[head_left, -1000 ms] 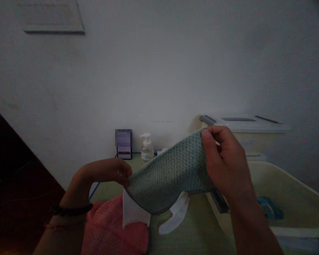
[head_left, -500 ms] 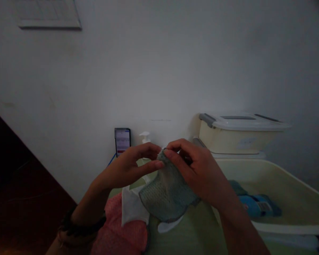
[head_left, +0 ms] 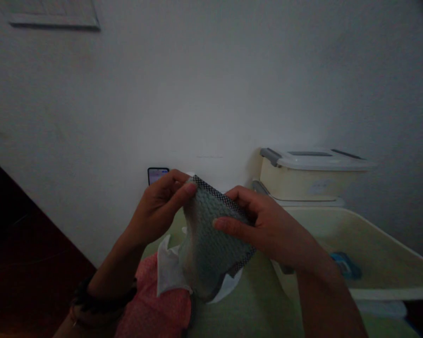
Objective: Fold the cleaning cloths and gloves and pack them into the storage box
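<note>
A grey-green cloth point(head_left: 211, 234) with a black-and-white checked edge hangs in front of me over the table. My left hand point(head_left: 162, 204) pinches its upper left corner between thumb and fingers. Lower down on the right, my right hand point(head_left: 257, 223) holds the cloth near its checked edge, thumb across the front and fingers partly hidden behind. Below to the left lies a red cloth point(head_left: 158, 300), with a white piece point(head_left: 169, 274) of cloth or paper on it. Another bit of white shows under the cloth's lower edge.
Against the wall leans a phone point(head_left: 157, 174), partly covered by my left hand. A lidded storage box point(head_left: 303, 178) stands at the back right. In front of it sits a pale tub point(head_left: 391, 293) with a blue packet point(head_left: 347, 265) inside. The green table surface point(head_left: 254, 305) shows below.
The cloth has been turned and spread, so its checked edge now shows. My left hand has moved up to a corner, and my right hand has slid down along the edge.
</note>
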The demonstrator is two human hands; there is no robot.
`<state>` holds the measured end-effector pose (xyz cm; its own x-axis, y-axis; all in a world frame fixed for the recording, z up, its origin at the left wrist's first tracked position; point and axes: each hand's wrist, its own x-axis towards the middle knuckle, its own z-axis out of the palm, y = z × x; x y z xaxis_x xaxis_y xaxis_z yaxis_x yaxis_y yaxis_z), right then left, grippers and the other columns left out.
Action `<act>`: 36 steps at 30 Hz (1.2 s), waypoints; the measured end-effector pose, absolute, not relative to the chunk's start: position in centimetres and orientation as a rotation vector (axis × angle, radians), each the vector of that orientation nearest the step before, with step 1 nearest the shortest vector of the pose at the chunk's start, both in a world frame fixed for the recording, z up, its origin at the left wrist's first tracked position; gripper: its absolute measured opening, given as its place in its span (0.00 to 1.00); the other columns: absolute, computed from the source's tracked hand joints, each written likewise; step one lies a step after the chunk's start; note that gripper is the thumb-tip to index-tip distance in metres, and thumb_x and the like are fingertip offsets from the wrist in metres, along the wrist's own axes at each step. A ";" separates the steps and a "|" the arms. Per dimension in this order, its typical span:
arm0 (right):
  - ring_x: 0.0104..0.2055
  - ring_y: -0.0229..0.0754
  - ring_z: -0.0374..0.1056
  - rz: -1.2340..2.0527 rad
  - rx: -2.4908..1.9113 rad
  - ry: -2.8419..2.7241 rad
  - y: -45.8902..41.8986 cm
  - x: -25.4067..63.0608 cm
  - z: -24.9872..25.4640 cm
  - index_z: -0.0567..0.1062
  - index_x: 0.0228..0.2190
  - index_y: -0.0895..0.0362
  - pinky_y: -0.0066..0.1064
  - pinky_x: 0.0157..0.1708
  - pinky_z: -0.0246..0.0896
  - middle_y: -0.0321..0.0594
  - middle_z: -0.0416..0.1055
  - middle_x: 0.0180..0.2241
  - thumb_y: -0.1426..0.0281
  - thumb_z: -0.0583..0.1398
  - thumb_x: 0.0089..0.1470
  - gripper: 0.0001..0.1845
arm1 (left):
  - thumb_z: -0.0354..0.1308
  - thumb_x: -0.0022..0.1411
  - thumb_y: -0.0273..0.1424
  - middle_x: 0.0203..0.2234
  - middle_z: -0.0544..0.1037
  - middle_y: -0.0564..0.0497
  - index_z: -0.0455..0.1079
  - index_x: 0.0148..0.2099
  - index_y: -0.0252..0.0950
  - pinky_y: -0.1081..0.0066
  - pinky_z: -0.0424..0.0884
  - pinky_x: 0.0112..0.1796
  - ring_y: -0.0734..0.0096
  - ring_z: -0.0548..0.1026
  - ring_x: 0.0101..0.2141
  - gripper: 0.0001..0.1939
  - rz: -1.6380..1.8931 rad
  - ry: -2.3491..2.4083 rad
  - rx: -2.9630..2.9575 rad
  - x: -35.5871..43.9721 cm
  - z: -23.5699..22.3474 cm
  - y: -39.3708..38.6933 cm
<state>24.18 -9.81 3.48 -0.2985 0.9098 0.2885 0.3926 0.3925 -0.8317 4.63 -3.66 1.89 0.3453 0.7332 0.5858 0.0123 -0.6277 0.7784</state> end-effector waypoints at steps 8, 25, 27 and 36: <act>0.24 0.33 0.61 0.553 -1.245 -1.617 -9.9 25.6 4.1 0.73 0.31 0.56 0.25 0.21 0.55 0.32 0.67 0.24 0.59 0.63 0.50 0.13 | 0.59 0.57 0.38 0.19 0.69 0.59 0.62 0.31 0.38 0.80 0.56 0.18 0.81 0.61 0.18 0.11 1.606 0.750 1.733 4.9 2.0 -3.5; 0.26 0.33 0.61 0.503 -1.069 -1.593 -8.8 24.9 3.1 0.73 0.31 0.53 0.25 0.25 0.55 0.30 0.66 0.25 0.71 0.63 0.49 0.04 | 0.64 0.47 0.30 0.21 0.66 0.59 0.61 0.31 0.37 0.81 0.63 0.21 0.79 0.65 0.21 0.13 1.264 0.803 1.877 4.3 1.9 -3.0; 0.26 0.32 0.61 0.527 -1.071 -1.606 -9.0 24.8 3.2 0.72 0.31 0.54 0.24 0.24 0.54 0.29 0.65 0.24 0.72 0.63 0.49 0.05 | 0.66 0.45 0.31 0.21 0.66 0.59 0.62 0.31 0.37 0.80 0.63 0.22 0.79 0.65 0.22 0.14 1.234 0.837 1.906 4.1 2.0 -3.1; 0.23 0.32 0.59 0.585 -1.067 -1.612 -9.1 24.7 3.4 0.70 0.30 0.55 0.23 0.20 0.51 0.28 0.62 0.21 0.69 0.66 0.47 0.09 | 0.64 0.49 0.33 0.26 0.79 0.52 0.74 0.29 0.37 0.76 0.69 0.28 0.71 0.74 0.28 0.06 1.336 0.867 2.014 4.5 2.1 -3.3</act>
<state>24.72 -9.07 3.39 -0.0335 0.8657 0.4994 0.3436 0.4792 -0.8077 4.52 -3.34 2.11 0.2922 0.7696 0.5677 0.2044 -0.6302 0.7490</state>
